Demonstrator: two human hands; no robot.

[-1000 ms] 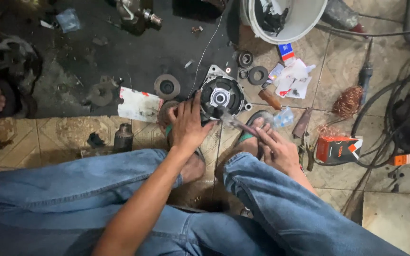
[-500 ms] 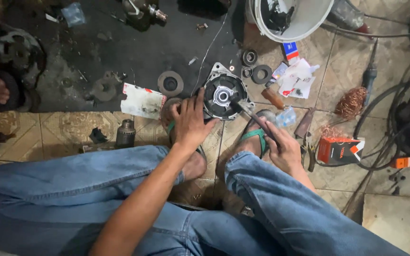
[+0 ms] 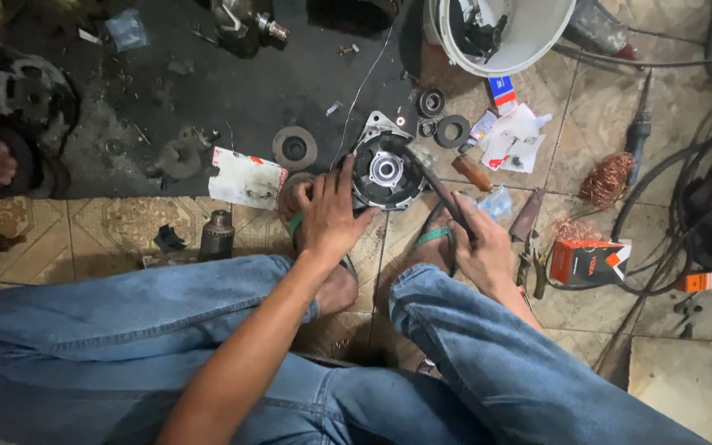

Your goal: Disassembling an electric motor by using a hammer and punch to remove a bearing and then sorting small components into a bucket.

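A round dark metal housing (image 3: 385,169) with a shiny bearing at its centre lies on the floor in front of my feet. My left hand (image 3: 329,216) rests on its left rim and steadies it. My right hand (image 3: 481,247) is closed around the handle of a long thin tool (image 3: 440,191), whose tip reaches the right edge of the housing. Both my feet, in green-strapped sandals, are under my hands, and my jeans-clad knees fill the lower view.
Metal rings (image 3: 294,147) and small bearings (image 3: 432,102) lie around the housing. A white bucket (image 3: 529,45) stands at the top. A copper wire coil (image 3: 607,178), an orange box (image 3: 588,262), pliers (image 3: 529,262), cables and a white paper (image 3: 245,179) surround the spot.
The view shifted slightly. My right hand moved the tool tip from the housing's centre towards its right edge. My left hand kept its grip on the rim.
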